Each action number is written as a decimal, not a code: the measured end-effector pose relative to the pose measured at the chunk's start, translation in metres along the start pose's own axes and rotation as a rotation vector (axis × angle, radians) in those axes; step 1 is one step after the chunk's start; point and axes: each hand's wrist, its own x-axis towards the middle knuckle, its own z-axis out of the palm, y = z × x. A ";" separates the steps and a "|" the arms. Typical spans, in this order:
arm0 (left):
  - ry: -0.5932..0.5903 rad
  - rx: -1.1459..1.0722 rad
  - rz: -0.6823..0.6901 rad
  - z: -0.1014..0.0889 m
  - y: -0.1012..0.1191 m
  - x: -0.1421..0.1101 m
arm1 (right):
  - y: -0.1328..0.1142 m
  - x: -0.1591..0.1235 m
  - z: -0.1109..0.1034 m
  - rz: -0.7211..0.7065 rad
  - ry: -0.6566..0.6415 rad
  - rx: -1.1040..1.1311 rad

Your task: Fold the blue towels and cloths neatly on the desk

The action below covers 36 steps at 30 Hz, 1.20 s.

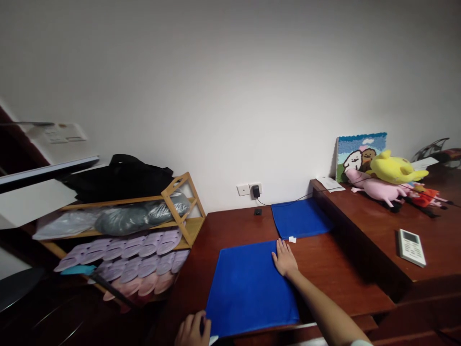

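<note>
A blue cloth (252, 288) lies spread flat on the reddish-brown wooden desk (234, 223). My right hand (285, 259) rests palm down at its upper right corner, fingers stretched out and holding nothing. At the cloth's lower left edge is my left hand (193, 330), its fingers curled and the thumb by the edge. Whatever may be inside those fingers is hidden. A small white tag (213, 340) shows beside that thumb. Farther back, a second blue cloth (300, 218) lies flat against the wall, with a white label (292, 239) at its front edge.
The raised desk section (374, 230) on the right bears a white remote (411, 247), plush toys (392, 168) and a picture (360, 144). A black adapter (255, 191) with a cable sits in the wall socket. On the left, a wooden rack (196, 230) holds lilac slippers (144, 245) and a black bag (122, 178).
</note>
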 end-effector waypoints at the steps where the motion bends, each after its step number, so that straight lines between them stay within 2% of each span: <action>1: 0.035 0.018 0.032 0.002 0.015 0.012 | 0.000 0.000 -0.001 -0.003 -0.005 -0.003; 3: 0.050 0.009 0.114 0.014 0.055 0.041 | -0.001 -0.001 -0.004 -0.010 -0.014 -0.006; 4: 0.007 -0.009 0.185 0.023 0.078 0.056 | -0.001 -0.001 -0.005 -0.013 -0.012 -0.005; 8: -0.152 0.010 0.350 0.077 0.163 0.109 | 0.001 0.000 -0.001 -0.020 0.000 0.000; 10: -0.247 0.037 0.389 0.104 0.190 0.126 | 0.003 0.002 0.003 -0.024 0.001 0.001; 12: -0.356 0.067 0.403 0.121 0.200 0.137 | 0.005 0.004 0.005 -0.028 0.004 0.001; 14: -0.432 0.092 0.388 0.125 0.194 0.144 | 0.005 0.005 0.005 -0.025 0.009 -0.003; 16: -0.459 0.105 0.357 0.119 0.173 0.149 | 0.005 0.004 0.002 -0.020 0.011 -0.005; 19: -0.477 0.155 0.257 0.102 0.120 0.153 | 0.004 0.002 -0.002 -0.014 -0.006 0.001; 22: -0.434 0.218 0.173 0.089 0.065 0.153 | 0.004 0.001 -0.003 -0.007 -0.013 -0.005; 24: -0.393 0.218 0.174 0.087 0.042 0.152 | 0.004 0.000 -0.003 -0.004 -0.009 -0.016; 27: -0.376 0.201 0.181 0.088 0.030 0.150 | 0.004 0.000 -0.003 -0.002 -0.009 -0.022; 36: -0.359 0.261 0.146 0.081 0.038 0.153 | 0.002 0.000 -0.001 0.003 0.004 -0.015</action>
